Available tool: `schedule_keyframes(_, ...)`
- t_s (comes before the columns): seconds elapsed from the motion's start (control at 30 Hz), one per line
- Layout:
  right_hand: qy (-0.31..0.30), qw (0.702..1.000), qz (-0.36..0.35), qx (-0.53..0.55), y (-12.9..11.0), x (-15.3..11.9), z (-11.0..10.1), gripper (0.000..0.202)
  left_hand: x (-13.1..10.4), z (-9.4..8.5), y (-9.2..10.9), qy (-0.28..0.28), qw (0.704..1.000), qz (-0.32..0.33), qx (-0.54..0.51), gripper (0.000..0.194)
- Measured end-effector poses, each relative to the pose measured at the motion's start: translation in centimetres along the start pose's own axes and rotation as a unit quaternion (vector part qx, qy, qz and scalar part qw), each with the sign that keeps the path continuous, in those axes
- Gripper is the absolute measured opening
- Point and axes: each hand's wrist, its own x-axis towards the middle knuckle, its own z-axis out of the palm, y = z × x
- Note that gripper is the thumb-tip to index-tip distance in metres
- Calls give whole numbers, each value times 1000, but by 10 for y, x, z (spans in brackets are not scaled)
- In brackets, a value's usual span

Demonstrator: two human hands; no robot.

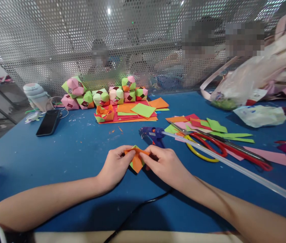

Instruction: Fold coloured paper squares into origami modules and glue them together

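Note:
An orange and green folded paper piece (137,163) is held just above the blue table (82,162). My left hand (114,167) pinches its left side, thumb on the front. On the other side, my right hand (166,165) pinches it between thumb and fingers; some fingertips are hidden. Just behind my right hand lies a blue glue gun (153,134) with a long clear glue stick (221,160) sticking out to the right. Farther back stands an open orange and green folded paper shape (104,113).
Folded paper balls (101,98) line the mesh panel (77,44). Stacked paper (143,110), yellow-handled scissors (196,152), red-handled scissors (211,143) and paper strips (236,135) lie beyond. A phone (48,123) and bottle (36,96) are left; plastic bags (259,114) right. A black cord (143,204) crosses in front.

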Motion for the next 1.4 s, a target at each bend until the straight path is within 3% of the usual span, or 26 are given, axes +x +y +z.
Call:
schedule_keyframes(0.13, -8, 1000, 2, 25, -3, 0, -3, 18, 3, -1, -3, -12, 999, -17, -39, 20)
schedule_keyframes(0.27, -8, 1000, -15, 9, -7, -3, -17, 19, 7, -3, -6, 21, 996, -28, -81, 18)
schedule_keyframes(0.43, -15, 983, -51, -175, 1, -10, -41, 36, 12, -9, -10, 49, 995, -33, -84, 19)
schedule_keyframes(0.57, 37, 933, -9, -357, 17, -8, -50, 44, 15, -10, -10, 48, 994, -48, -89, 17)
schedule_keyframes(0.63, 61, 919, 9, -390, 27, -1, -49, 44, 15, -9, -10, 45, 994, -52, -90, 16)
schedule_keyframes(0.83, 39, 977, 4, -208, 49, 24, -27, 29, 17, -7, -10, 29, 994, -54, -88, 13)
schedule_keyframes(0.93, 53, 989, 44, -132, 54, 29, -16, 26, 18, -7, -11, 24, 994, -52, -92, 12)
schedule_keyframes(1.07, 51, 996, 58, -40, 50, 26, -20, 21, 22, -10, -13, 19, 994, -52, -97, 11)
schedule_keyframes(1.23, 35, 998, 24, -41, 27, 10, -32, 30, 32, -20, -19, 45, 999, -13, -21, 9)
schedule_keyframes(1.4, 22, 993, -27, -108, 17, -1, -26, 26, 35, -23, -22, 37, 997, 28, 60, 13)
